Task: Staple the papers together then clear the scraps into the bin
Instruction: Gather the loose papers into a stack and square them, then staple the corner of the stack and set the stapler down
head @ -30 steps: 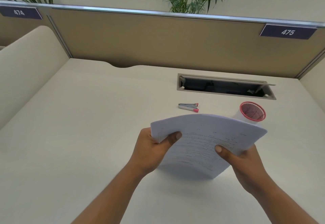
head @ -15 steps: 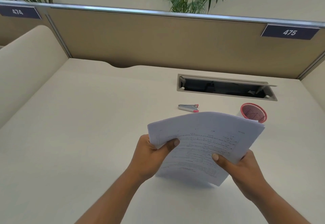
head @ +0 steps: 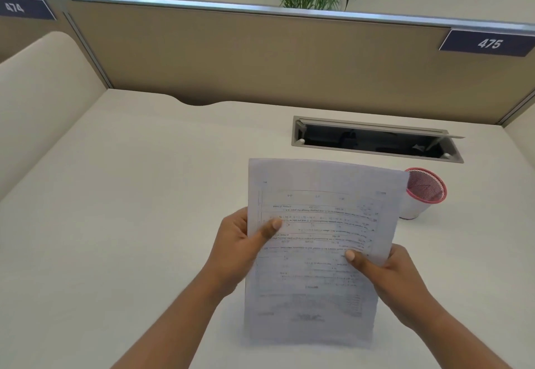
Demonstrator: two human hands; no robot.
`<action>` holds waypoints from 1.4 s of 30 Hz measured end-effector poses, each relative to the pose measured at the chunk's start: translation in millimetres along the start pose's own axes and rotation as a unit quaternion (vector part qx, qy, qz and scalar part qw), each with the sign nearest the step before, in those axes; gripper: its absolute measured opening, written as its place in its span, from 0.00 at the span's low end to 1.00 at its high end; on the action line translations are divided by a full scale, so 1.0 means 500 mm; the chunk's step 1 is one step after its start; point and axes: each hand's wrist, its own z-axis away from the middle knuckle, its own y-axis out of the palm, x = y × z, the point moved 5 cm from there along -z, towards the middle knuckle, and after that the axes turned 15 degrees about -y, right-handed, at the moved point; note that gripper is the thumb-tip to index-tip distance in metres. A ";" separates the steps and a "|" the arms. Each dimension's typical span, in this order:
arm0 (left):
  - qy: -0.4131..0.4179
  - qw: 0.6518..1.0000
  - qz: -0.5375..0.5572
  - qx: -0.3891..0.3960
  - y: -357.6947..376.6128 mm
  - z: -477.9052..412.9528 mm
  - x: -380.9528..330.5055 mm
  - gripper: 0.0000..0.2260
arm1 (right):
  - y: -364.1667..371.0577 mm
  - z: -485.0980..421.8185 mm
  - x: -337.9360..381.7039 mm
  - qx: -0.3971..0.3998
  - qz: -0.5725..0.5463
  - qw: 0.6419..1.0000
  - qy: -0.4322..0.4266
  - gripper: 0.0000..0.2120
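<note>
Above the desk's (head: 115,224) near-right part we pinch the papers (head: 315,241) upright, left hand (head: 237,250) and right hand (head: 388,273) clamping opposite side edges; sheets could slide out of line before stapling, since only thumbs press them.

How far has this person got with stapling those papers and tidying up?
Early days. Nothing looks stapled yet. Both the left hand and right hand hold the papers upright on the desk, seemingly squaring them. Stapling remains, then clearing scraps into the pink-rimmed bin; no stapler or scraps are visible.
</note>
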 end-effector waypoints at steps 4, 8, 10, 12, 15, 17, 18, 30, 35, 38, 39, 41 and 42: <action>-0.034 0.995 0.083 -0.032 -0.028 -0.044 0.030 0.13 | 0.016 -0.003 -0.055 0.031 -0.054 0.996 0.071 0.13; -0.074 0.988 0.112 -0.079 -0.049 -0.089 0.081 0.10 | 0.032 -0.008 -0.107 0.089 -0.047 0.988 0.114 0.15; -0.084 0.985 0.116 -0.100 -0.062 -0.110 0.102 0.09 | 0.032 -0.012 -0.121 0.121 -0.016 0.984 0.131 0.14; -0.090 0.982 0.115 -0.118 -0.075 -0.126 0.117 0.07 | 0.024 -0.025 -0.124 0.149 0.087 0.978 0.119 0.13; -0.097 0.980 0.099 -0.139 -0.089 -0.144 0.136 0.07 | -0.026 -0.067 -0.111 0.048 0.288 0.954 0.070 0.17; -0.100 0.980 0.089 -0.149 -0.098 -0.152 0.150 0.07 | -0.054 -0.107 -0.093 -0.024 0.344 0.938 0.034 0.16; -0.100 0.980 0.083 -0.152 -0.101 -0.156 0.156 0.07 | -0.061 -0.133 -0.086 -0.032 0.354 0.935 0.019 0.15; -0.089 0.984 0.045 -0.151 -0.108 -0.175 0.186 0.08 | -0.026 -0.431 -0.109 0.076 0.501 0.862 -0.016 0.29; -0.078 0.983 0.045 -0.159 -0.111 -0.176 0.188 0.08 | -0.014 -0.467 -0.126 0.112 0.537 0.836 -0.034 0.25; -0.073 0.982 0.049 -0.165 -0.111 -0.177 0.190 0.08 | -0.016 -0.470 -0.124 0.080 0.529 0.843 -0.045 0.20; -0.073 0.982 0.052 -0.164 -0.112 -0.178 0.190 0.08 | -0.015 -0.469 -0.122 0.074 0.527 0.846 -0.042 0.19; -0.073 0.983 0.054 -0.159 -0.114 -0.178 0.189 0.08 | -0.014 -0.464 -0.112 0.054 0.517 0.853 -0.051 0.18; -0.071 0.984 0.052 -0.156 -0.113 -0.178 0.188 0.08 | -0.014 -0.461 -0.103 0.037 0.505 0.860 -0.064 0.17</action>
